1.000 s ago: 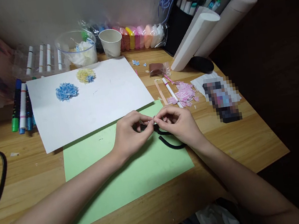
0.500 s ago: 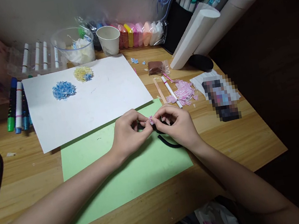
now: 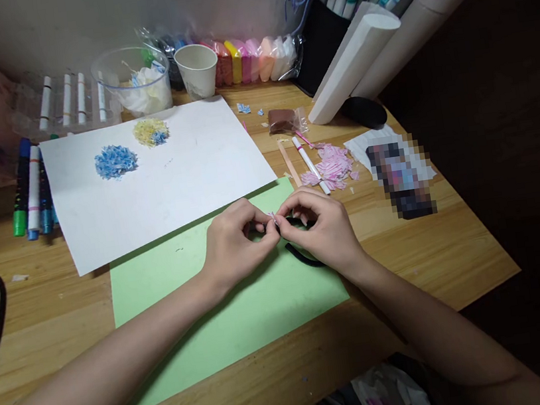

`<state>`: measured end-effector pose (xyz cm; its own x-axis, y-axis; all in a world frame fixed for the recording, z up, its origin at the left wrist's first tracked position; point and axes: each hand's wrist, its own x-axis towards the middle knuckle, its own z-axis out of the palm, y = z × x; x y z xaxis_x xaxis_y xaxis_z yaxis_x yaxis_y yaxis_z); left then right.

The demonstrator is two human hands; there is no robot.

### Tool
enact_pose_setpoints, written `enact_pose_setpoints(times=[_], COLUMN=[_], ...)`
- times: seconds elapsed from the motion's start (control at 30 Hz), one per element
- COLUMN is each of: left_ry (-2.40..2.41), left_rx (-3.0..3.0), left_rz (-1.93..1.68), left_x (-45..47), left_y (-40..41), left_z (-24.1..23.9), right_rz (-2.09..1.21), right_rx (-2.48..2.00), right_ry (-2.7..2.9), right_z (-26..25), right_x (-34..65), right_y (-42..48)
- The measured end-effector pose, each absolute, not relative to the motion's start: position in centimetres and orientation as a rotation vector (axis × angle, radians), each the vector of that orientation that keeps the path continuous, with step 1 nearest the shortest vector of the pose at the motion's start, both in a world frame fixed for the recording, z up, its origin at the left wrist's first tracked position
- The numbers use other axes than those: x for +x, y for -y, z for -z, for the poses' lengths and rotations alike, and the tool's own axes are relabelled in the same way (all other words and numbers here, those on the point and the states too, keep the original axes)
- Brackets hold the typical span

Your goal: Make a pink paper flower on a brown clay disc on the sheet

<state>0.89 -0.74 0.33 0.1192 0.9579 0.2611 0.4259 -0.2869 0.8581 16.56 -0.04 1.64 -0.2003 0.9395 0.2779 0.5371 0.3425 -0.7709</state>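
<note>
My left hand [image 3: 237, 242] and my right hand [image 3: 322, 228] meet fingertip to fingertip over the green paper sheet [image 3: 224, 303]. Both pinch one tiny pink-and-white paper scrap [image 3: 272, 217] between thumbs and forefingers. Under my right hand lie black scissors [image 3: 304, 257], only a curved handle showing. A pile of pink paper scraps [image 3: 331, 167] sits just beyond my right hand, beside a white marker [image 3: 309, 165] and a wooden stick [image 3: 289, 164].
A white sheet [image 3: 161, 177] carries a blue scrap pile [image 3: 115, 162] and a yellow scrap pile [image 3: 151, 131]. Markers [image 3: 30, 193] lie at the left. A clear bowl [image 3: 132, 81], a paper cup [image 3: 198, 70], coloured clay packets [image 3: 250, 61] and a black pen holder [image 3: 322, 41] line the back.
Both hands stayed together over the green sheet, fingers working the small scrap; the pink scrap shows slightly less between the fingertips than half a second ago.
</note>
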Motion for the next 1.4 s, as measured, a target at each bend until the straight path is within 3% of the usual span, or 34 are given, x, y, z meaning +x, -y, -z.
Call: enact_pose_setpoints(times=[1.4], left_ry=[-1.361], left_rx=[1.831], left_rz=[-1.085], left_x=[0.97], left_y=[0.9], left_z=[-0.25], right_rz=[-0.48], right_rx=[-1.272], right_ry=[2.033], right_z=[-1.91], right_x=[16.83], right_y=[-0.06])
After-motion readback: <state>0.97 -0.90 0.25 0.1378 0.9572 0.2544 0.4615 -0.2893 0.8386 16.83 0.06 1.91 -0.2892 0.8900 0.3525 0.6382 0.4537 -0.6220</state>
